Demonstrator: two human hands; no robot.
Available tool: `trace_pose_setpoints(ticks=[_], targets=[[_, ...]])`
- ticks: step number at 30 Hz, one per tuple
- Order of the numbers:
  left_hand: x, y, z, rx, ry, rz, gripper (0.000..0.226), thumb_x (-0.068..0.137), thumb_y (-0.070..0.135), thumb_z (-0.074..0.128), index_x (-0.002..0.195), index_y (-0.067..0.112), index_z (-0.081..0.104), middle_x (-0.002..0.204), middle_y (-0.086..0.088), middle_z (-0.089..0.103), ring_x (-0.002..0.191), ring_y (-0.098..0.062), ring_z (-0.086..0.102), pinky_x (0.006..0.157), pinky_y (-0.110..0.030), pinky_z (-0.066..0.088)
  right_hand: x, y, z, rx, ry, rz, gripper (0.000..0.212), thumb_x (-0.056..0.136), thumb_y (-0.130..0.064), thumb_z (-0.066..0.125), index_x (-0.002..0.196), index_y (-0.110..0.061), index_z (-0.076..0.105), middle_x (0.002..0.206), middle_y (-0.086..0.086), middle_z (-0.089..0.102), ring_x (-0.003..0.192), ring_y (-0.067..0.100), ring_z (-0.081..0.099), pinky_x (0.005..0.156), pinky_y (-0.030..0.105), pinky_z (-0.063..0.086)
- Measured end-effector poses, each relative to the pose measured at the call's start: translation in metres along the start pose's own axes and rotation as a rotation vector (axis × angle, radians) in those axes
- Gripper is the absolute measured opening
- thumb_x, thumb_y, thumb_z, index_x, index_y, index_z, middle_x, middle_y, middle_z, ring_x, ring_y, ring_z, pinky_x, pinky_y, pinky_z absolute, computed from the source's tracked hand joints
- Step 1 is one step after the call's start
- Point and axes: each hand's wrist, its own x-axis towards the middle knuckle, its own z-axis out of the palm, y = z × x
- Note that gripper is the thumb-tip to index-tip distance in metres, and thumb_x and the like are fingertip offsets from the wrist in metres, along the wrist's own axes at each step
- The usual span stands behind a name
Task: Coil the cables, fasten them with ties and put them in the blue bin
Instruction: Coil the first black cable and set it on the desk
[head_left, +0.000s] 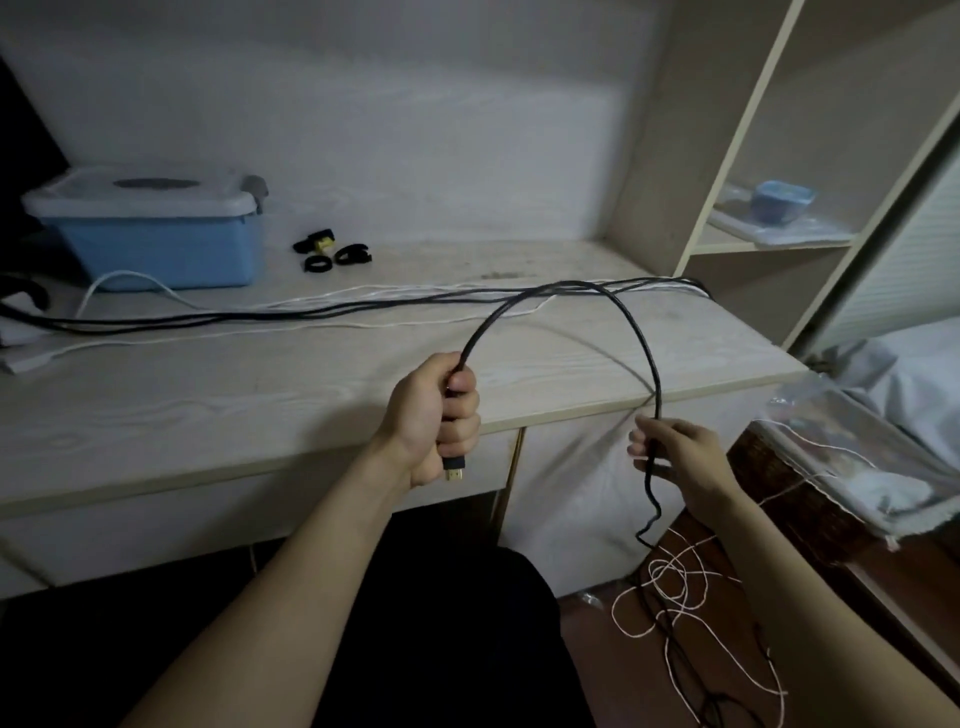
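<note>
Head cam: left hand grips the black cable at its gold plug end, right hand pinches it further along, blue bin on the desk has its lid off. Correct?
Not quite. The head view shows the blue bin on the desk with its white lid on, not off. The rest holds: the left hand grips the black cable at its gold plug end, and the right hand pinches it further along.

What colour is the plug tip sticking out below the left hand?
Gold, on a black plug, seen in the head view.

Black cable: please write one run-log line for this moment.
left hand: grips black cable plug end | right hand: pinches cable | blue bin: lidded
</note>
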Motion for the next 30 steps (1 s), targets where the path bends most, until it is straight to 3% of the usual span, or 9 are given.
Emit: trace_pose_setpoints(ticks=[4, 6, 8, 12, 20, 22, 25, 27, 30], targets=[[-0.011, -0.024, -0.002, -0.151, 0.086, 0.003, 0.043, 0.098, 0.045, 0.035, 0.061, 0.024, 0.027, 0.045, 0.008, 0.016, 0.03, -0.006, 0.01, 0.038, -0.016, 0.004, -0.01, -0.009, -0.006, 0.268, 0.125, -0.13, 0.034, 0.095, -0.013, 0.063, 0.126, -0.011, 0.05, 0.092, 0.011, 0.061, 0.067, 0.019, 0.059, 0.066, 0.038, 0.054], [-0.023, -0.029, -0.006, -0.226, 0.131, 0.059, 0.045, 0.098, 0.046, 0.036, 0.06, 0.024, 0.026, 0.045, 0.008, 0.017, 0.03, -0.006, 0.011, 0.037, -0.018, 0.004, -0.013, -0.013, -0.009, 0.165, 0.001, -0.143, 0.015, 0.097, -0.018, 0.061, 0.105, -0.005, 0.06, 0.077, 0.009, 0.055, 0.061, 0.017, 0.056, 0.063, 0.038, 0.054], [-0.037, -0.03, -0.014, -0.303, 0.188, 0.146, 0.046, 0.099, 0.045, 0.037, 0.059, 0.024, 0.027, 0.044, 0.007, 0.018, 0.031, -0.007, 0.012, 0.035, -0.019, 0.007, -0.018, -0.01, -0.01, 0.028, -0.157, -0.087, 0.02, 0.097, -0.021, 0.06, 0.088, -0.003, 0.059, 0.072, 0.01, 0.053, 0.064, 0.018, 0.059, 0.07, 0.044, 0.057], [-0.063, -0.036, -0.024, -0.37, 0.186, 0.227, 0.048, 0.098, 0.041, 0.038, 0.056, 0.019, 0.035, 0.043, 0.006, 0.02, 0.03, -0.007, 0.014, 0.035, -0.02, 0.008, -0.035, -0.003, 0.001, -0.081, -0.22, -0.121, 0.035, 0.093, -0.016, 0.066, 0.126, -0.011, 0.057, 0.104, 0.011, 0.07, 0.083, 0.03, 0.071, 0.077, 0.045, 0.059], [-0.095, -0.059, -0.016, -0.331, 0.037, 0.156, 0.044, 0.098, 0.042, 0.045, 0.063, 0.014, 0.048, 0.044, 0.006, 0.023, 0.032, -0.007, 0.017, 0.034, -0.022, 0.01, -0.077, 0.012, 0.053, -0.073, -0.21, -0.35, 0.056, 0.09, -0.015, 0.071, 0.138, -0.022, 0.044, 0.123, 0.0, 0.061, 0.103, 0.017, 0.067, 0.084, 0.039, 0.057], [-0.095, -0.061, -0.015, -0.391, 0.04, 0.164, 0.046, 0.099, 0.041, 0.043, 0.059, 0.018, 0.042, 0.043, 0.006, 0.022, 0.031, -0.007, 0.017, 0.035, -0.024, 0.007, -0.088, 0.011, 0.055, -0.048, -0.168, -0.414, 0.047, 0.094, -0.015, 0.065, 0.137, -0.02, 0.046, 0.109, 0.0, 0.065, 0.087, 0.017, 0.07, 0.075, 0.032, 0.057], [-0.095, -0.066, -0.015, -0.543, 0.077, 0.191, 0.047, 0.099, 0.039, 0.036, 0.056, 0.021, 0.038, 0.043, 0.007, 0.021, 0.031, -0.007, 0.017, 0.038, -0.026, 0.004, -0.11, 0.019, 0.062, -0.131, -0.26, -0.44, 0.023, 0.099, -0.029, 0.052, 0.104, -0.014, 0.068, 0.069, 0.005, 0.064, 0.056, 0.016, 0.056, 0.054, 0.03, 0.046], [-0.094, -0.069, -0.015, -0.603, 0.138, 0.229, 0.046, 0.1, 0.038, 0.034, 0.057, 0.021, 0.038, 0.044, 0.007, 0.02, 0.032, -0.007, 0.016, 0.038, -0.026, 0.005, -0.123, 0.033, 0.066, -0.158, -0.357, -0.395, 0.034, 0.102, -0.029, 0.046, 0.091, -0.01, 0.071, 0.062, 0.005, 0.061, 0.054, 0.016, 0.05, 0.051, 0.027, 0.041], [-0.092, -0.071, -0.015, -0.636, 0.245, 0.303, 0.041, 0.1, 0.036, 0.033, 0.062, 0.02, 0.038, 0.046, 0.008, 0.02, 0.034, -0.008, 0.015, 0.037, -0.026, 0.008, -0.137, 0.053, 0.066, -0.164, -0.475, -0.285, 0.03, 0.103, -0.028, 0.045, 0.099, -0.006, 0.064, 0.065, 0.005, 0.057, 0.054, 0.019, 0.051, 0.052, 0.026, 0.044]])
